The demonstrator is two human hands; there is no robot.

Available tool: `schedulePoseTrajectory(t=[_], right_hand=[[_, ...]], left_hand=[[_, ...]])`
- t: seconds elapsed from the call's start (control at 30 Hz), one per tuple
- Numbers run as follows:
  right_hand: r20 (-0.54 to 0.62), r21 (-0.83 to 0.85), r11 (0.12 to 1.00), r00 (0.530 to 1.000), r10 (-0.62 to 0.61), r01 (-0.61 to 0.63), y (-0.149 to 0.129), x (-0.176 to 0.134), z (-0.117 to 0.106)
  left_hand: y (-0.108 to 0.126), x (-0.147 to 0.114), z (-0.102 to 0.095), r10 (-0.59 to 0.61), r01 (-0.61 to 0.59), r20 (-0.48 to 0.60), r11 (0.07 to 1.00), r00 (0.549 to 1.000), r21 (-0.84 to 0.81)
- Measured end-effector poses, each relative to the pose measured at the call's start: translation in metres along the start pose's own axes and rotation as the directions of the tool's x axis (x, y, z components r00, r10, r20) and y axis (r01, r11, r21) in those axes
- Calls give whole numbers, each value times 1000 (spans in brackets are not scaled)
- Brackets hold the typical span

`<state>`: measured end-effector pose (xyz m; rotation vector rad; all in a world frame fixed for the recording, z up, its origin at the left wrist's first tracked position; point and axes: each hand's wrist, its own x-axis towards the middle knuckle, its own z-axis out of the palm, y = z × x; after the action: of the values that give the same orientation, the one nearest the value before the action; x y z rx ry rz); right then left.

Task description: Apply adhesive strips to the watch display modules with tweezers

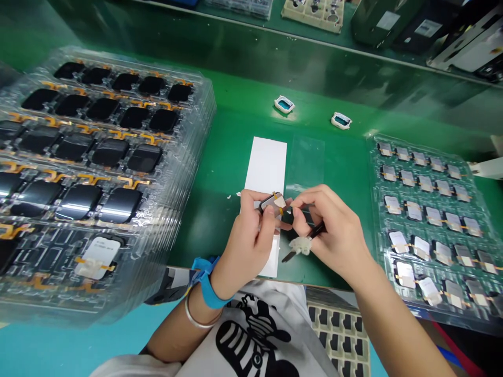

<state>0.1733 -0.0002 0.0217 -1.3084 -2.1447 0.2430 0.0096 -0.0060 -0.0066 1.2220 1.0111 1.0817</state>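
Note:
My left hand (245, 241) is closed round the edges of a small watch display (268, 204), its grey back and orange flex cable facing up. My right hand (334, 225) is closed on a dark tool (290, 256) that looks like tweezers, with a whitish lump (301, 244) stuck round it. The thumb and forefinger of that hand pinch together at the display's right edge. Whether a thin film sits between them is too small to tell. Below the hands lies a strip of white paper (267, 162) on the green bench (220, 183).
On the left rises a stack of clear trays (184, 173) with black displays. To the right, another clear tray (416, 214) holds displays back side up. Two white frames (284, 97) lie at the back, below a shelf (251, 26). A transparent sheet (308, 157) lies beside the paper.

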Motion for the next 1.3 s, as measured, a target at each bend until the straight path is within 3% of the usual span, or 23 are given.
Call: schedulePoseTrajectory(t=[0.23,0.4,0.57,0.8,1.13,1.3], right_hand=[[-6,-267,947,982,-189,180,-5,1,4],[-7,-360,897,961,-275,254,-4,6,7],[-18,-335,909,963,-269,248,-1,5,10],[-23,-223,959,983,-181,172,2,2,10],[-24,-347,904,962,-273,249,0,5,11],[-26,-322,914,963,-268,246,2,4,12]], left_hand=[[5,0,-2,-15,13,12,995,1000,102],[3,0,-3,0,-10,56,984,998,178],[2,0,-3,3,-17,62,972,998,233],[3,-1,-2,-23,16,38,983,999,182],[6,-1,-3,-18,2,81,981,997,196],[7,-1,-3,-51,34,84,982,995,187]])
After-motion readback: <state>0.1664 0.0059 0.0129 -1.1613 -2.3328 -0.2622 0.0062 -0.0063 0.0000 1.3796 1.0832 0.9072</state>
